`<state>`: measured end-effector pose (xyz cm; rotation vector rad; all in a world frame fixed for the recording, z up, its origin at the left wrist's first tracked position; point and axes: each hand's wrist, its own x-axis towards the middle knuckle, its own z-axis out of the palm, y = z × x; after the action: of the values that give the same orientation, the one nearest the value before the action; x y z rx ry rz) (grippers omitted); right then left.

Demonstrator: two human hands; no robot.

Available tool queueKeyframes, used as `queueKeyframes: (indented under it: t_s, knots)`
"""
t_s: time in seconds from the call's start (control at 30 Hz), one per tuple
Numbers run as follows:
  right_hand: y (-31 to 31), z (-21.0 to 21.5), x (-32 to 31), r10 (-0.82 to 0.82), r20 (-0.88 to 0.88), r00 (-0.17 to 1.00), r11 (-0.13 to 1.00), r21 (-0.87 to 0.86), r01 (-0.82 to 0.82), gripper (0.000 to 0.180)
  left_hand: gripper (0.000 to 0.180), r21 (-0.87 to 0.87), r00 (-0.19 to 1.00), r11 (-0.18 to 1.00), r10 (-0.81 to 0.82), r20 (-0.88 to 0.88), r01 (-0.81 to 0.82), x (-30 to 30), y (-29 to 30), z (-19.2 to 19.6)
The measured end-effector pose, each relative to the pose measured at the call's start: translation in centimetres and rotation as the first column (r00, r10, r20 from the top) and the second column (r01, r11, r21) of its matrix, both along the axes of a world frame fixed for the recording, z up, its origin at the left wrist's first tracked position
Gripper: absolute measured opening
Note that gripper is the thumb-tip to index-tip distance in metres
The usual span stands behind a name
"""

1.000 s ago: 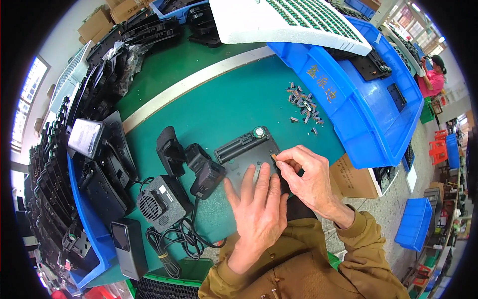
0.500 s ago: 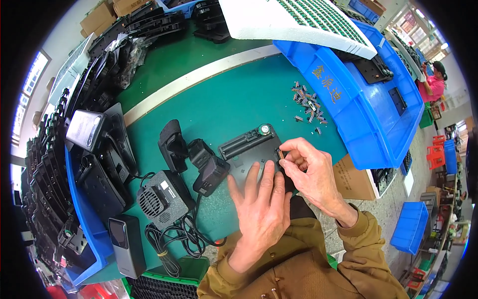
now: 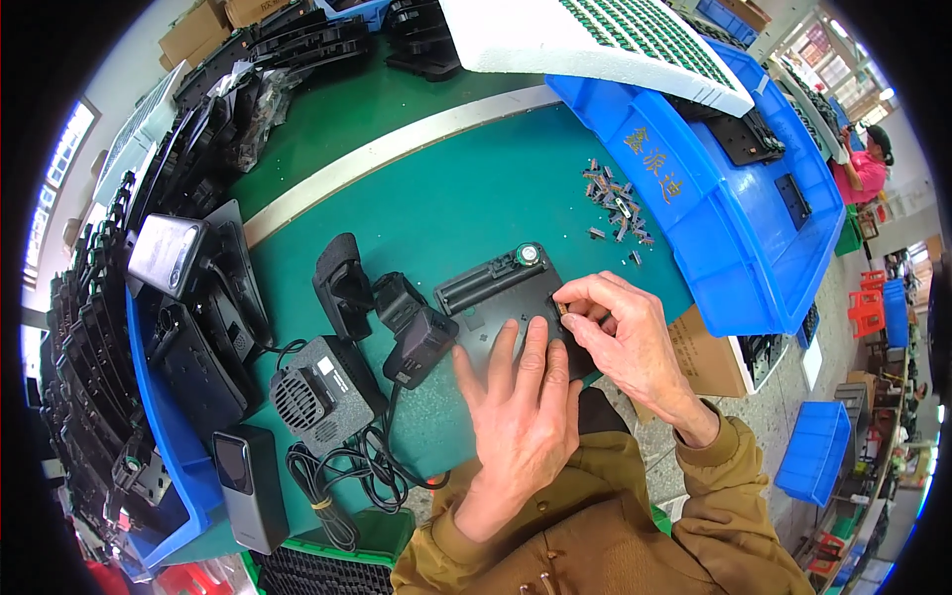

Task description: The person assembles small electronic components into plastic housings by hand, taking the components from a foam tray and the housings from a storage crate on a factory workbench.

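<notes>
A flat black plastic housing [image 3: 486, 309] lies on the green table mat, with a long slot and a round silvery piece [image 3: 529, 255] along its far edge. My left hand [image 3: 526, 421] rests flat on the housing, fingers stretched out and somewhat apart. At the housing's right edge, my right hand [image 3: 640, 342] pinches a small brownish connector-like part [image 3: 562, 308] between thumb and forefinger. The fingertips cover much of this part, so I cannot tell how far it sits in the edge. Beyond the right hand is a loose pile of similar small parts [image 3: 620, 206].
On the right stands a blue bin [image 3: 694, 218], with a white foam tray [image 3: 555, 50] of green circuit boards above it. Left of the housing are a black strapped device [image 3: 421, 347], a grey speaker-like box [image 3: 327, 392], coiled cable [image 3: 322, 501] and a power bank [image 3: 250, 491]. Black parts are stacked far left.
My right fingers have shifted slightly with the small part, which now lies closer against the housing's edge and shows less. The left hand stays in place.
</notes>
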<state>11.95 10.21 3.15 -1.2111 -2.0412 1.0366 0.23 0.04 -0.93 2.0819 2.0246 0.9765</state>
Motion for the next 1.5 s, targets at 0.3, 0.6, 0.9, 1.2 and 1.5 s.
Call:
queueKeyframes:
  t_s: [0.3, 0.6, 0.9, 1.2, 1.5]
  knots:
    - [0.4, -0.4, -0.6, 0.03, 0.157, 0.987, 0.939, 0.333, -0.082, 0.015, 0.043, 0.003, 1.0, 1.0, 0.005, -0.004, -0.005, 0.0, 0.1, 0.0]
    - [0.7, 1.4, -1.2, 0.112, 0.479, 0.871, 0.894, 0.333, -0.299, 0.012, 0.041, 0.022, 1.0, 1.0, 0.009, 0.018, -0.009, 0.1, 0.1, -0.1]
    - [1.5, 1.5, -0.2, 0.176, 0.232, 0.957, 0.968, 0.138, -0.211, 0.012, 0.044, 0.022, 1.0, 1.0, -0.005, 0.023, 0.004, -0.1, 0.0, -0.2]
    - [2.5, 2.0, 0.0, 0.133, 0.252, 0.958, 0.97, 0.163, -0.178, 0.016, 0.042, 0.021, 1.0, 1.0, -0.002, -0.001, 0.002, 0.0, 0.0, -0.2]
    - [6.0, 0.4, -1.8, 0.258, 0.199, 0.945, 0.904, 0.296, -0.309, 0.046, 0.04, 0.044, 1.0, 0.999, 0.001, 0.018, -0.001, 0.1, -0.2, -0.3]
